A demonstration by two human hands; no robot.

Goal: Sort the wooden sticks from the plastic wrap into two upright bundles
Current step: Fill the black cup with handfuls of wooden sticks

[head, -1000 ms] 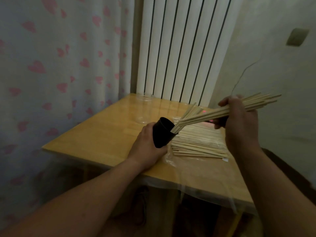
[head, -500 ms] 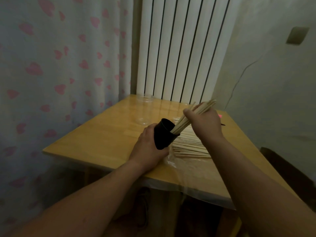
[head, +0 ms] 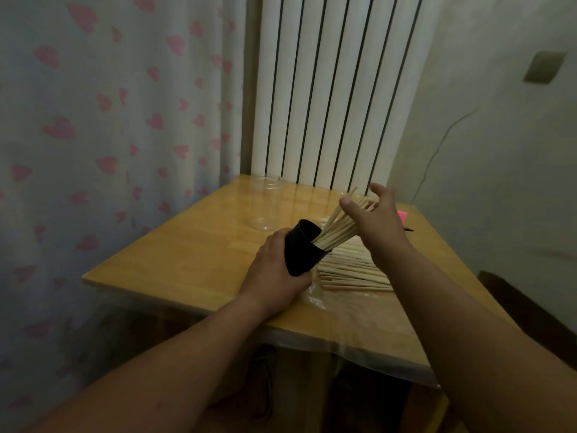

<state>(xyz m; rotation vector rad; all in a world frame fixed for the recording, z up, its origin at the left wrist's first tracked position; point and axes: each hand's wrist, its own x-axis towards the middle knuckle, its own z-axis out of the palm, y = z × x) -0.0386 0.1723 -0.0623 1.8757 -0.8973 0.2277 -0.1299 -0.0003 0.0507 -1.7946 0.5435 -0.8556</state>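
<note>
Head view: a person's left hand (head: 274, 270) grips a black cup (head: 303, 251), fingers curled round its wall. The cup is tilted w/ its mouth toward the right, over a wooden table (head: 187, 254); can't tell if its base touches the top. A bundle of sticks (head: 337, 228) fans out of the cup's mouth. The right hand (head: 377, 223) sits at their upper ends, thumb & fingers spread apart and relaxed, touching the sticks but clamped on nothing. Just beside the cup, the loose sticks (head: 352, 270) lie in a flat, roughly parallel heap on crinkled plastic wrap (head: 315, 300). The sticks look thin, pale, straight, all approx. one length; those in the cup splay rather than stand. Judged from this, the step in hand is seating the first bundle. To do it well: firm left-hand grip, nudge the tops together w/ the open palm so the ends drop to the cup's bottom, then bring the cup upright & set it down apart from the heap. Tip it too far & the lot may slide out. A clear jar (head: 268, 203) stands farther back, prob. for the second bundle.
</note>
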